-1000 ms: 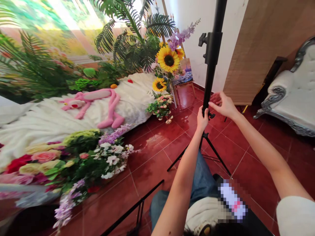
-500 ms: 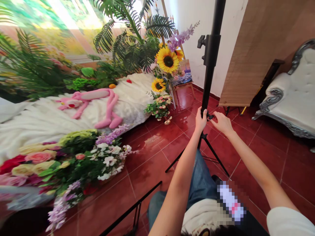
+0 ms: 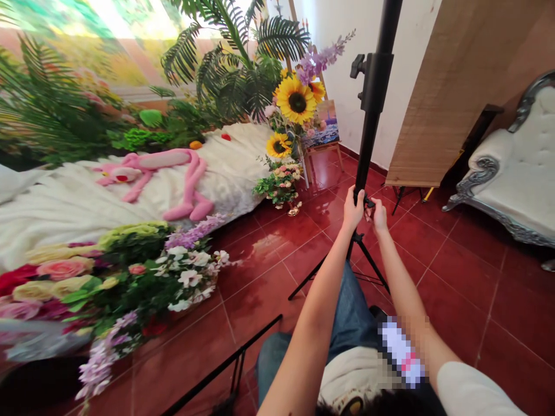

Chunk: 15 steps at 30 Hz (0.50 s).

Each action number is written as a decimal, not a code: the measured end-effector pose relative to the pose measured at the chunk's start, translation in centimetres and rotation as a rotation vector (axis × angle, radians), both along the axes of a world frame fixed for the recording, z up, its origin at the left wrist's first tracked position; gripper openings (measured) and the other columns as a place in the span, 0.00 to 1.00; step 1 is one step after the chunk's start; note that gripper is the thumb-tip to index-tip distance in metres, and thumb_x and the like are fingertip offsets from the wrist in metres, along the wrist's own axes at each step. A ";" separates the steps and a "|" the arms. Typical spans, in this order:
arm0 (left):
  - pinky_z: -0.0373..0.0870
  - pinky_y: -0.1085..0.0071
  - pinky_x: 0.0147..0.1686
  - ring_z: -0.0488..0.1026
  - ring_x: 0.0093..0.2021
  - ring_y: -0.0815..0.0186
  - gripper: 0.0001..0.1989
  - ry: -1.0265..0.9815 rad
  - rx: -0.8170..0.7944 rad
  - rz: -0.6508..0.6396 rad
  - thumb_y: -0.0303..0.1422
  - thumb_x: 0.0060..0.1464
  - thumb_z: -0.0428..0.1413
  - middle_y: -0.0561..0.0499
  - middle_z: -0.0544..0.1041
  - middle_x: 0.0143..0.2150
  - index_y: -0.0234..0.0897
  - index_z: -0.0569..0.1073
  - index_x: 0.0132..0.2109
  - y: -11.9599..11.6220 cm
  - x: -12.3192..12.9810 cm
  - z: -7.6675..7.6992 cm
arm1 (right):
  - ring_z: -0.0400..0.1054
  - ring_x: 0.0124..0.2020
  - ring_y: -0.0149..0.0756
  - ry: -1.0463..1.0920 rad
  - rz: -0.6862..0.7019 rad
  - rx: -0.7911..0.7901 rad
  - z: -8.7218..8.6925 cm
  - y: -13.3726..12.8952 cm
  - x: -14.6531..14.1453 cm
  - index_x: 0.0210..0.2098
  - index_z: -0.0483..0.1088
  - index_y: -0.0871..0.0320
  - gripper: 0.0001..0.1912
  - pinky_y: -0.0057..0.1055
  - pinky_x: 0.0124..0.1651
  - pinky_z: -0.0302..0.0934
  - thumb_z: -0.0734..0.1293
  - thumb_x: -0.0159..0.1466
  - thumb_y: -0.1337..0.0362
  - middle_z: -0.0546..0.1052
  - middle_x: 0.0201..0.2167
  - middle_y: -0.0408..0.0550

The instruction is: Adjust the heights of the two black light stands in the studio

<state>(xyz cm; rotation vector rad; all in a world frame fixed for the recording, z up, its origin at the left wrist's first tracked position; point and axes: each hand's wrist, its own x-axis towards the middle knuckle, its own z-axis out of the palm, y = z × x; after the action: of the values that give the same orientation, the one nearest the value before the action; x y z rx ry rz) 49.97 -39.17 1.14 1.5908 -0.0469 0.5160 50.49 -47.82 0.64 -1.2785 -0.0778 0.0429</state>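
- Left hand (image 3: 353, 213): clamped around the tripod stand (image 3: 367, 138), on the tile floor (image 3: 255, 289).
- Right hand (image 3: 379, 216): fingers curled at the stand's locking knob (image 3: 369, 203); closure cannot be determined.
- Sunflowers (image 3: 297, 103): left of stand.
- Tufted armchair (image 3: 520, 164): right of stand.

The black stand (image 3: 376, 84) has smooth, dark tubing with a faint sheen. Beneath it, the red floor tiles (image 3: 264, 283) look hard and glossy. Left of the stand, the white cloth (image 3: 243, 149) looks plush, the pink toy (image 3: 173, 157) matt and soft. Right of it, the armchair (image 3: 520, 151) pairs smooth padding with shiny silver carving.
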 end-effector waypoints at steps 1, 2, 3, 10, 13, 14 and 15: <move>0.71 0.70 0.47 0.74 0.43 0.67 0.23 0.006 -0.004 -0.014 0.48 0.64 0.47 0.45 0.76 0.45 0.38 0.65 0.57 0.0 0.0 0.0 | 0.49 0.10 0.25 -0.009 -0.019 0.005 -0.1 0.3 0.0 0.12 0.50 0.53 0.28 0.26 0.16 0.43 0.56 0.63 0.47 0.54 0.08 0.39; 0.71 0.70 0.47 0.74 0.42 0.67 0.23 0.012 -0.007 -0.025 0.48 0.65 0.47 0.46 0.76 0.45 0.38 0.65 0.57 0.1 0.0 0.0 | 0.48 0.10 0.25 -0.011 -0.035 0.010 -0.3 0.5 0.1 0.13 0.49 0.53 0.28 0.26 0.16 0.43 0.55 0.64 0.46 0.53 0.08 0.39; 0.71 0.70 0.47 0.74 0.42 0.67 0.22 0.018 -0.009 -0.031 0.47 0.65 0.47 0.46 0.76 0.45 0.38 0.65 0.58 0.1 0.0 0.1 | 0.47 0.10 0.25 -0.004 -0.048 0.010 -0.3 0.6 0.1 0.14 0.48 0.53 0.28 0.27 0.16 0.42 0.54 0.64 0.45 0.53 0.08 0.38; 0.71 0.73 0.40 0.73 0.37 0.70 0.21 0.023 -0.022 -0.047 0.46 0.65 0.47 0.48 0.76 0.43 0.38 0.65 0.57 0.1 -0.1 0.4 | 0.63 0.20 0.31 -0.210 -0.375 -0.401 -0.2 -1.1 -0.8 0.32 0.62 0.54 0.24 0.28 0.25 0.58 0.59 0.62 0.39 0.69 0.20 0.40; 0.71 0.74 0.37 0.72 0.35 0.71 0.21 0.029 -0.029 -0.060 0.47 0.65 0.47 0.48 0.75 0.42 0.39 0.64 0.58 0.1 -0.2 0.5 | 0.70 0.30 0.35 -0.474 -0.419 -0.729 0.6 -3.2 -1.9 0.40 0.67 0.56 0.24 0.30 0.36 0.63 0.59 0.65 0.41 0.77 0.31 0.47; 0.71 0.73 0.37 0.72 0.35 0.70 0.21 0.025 -0.024 -0.056 0.46 0.65 0.47 0.48 0.75 0.42 0.39 0.64 0.58 0.1 -0.2 0.5 | 0.71 0.31 0.35 -0.531 -0.385 -0.831 0.9 -3.8 -2.1 0.42 0.69 0.56 0.24 0.31 0.37 0.64 0.59 0.66 0.42 0.78 0.33 0.48; 0.72 0.72 0.39 0.72 0.36 0.70 0.21 0.020 -0.016 -0.050 0.46 0.65 0.47 0.48 0.75 0.42 0.38 0.64 0.58 0.1 -0.3 0.5 | 0.71 0.32 0.35 -0.579 -0.342 -0.918 1.2 -4.4 -2.4 0.43 0.70 0.57 0.24 0.31 0.37 0.63 0.59 0.67 0.42 0.79 0.36 0.49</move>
<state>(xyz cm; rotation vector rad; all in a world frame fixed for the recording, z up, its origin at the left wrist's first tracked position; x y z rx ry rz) 49.71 -39.06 1.68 1.5752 -0.0669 0.4609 48.14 -52.26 1.84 -2.1722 -0.3649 -0.6562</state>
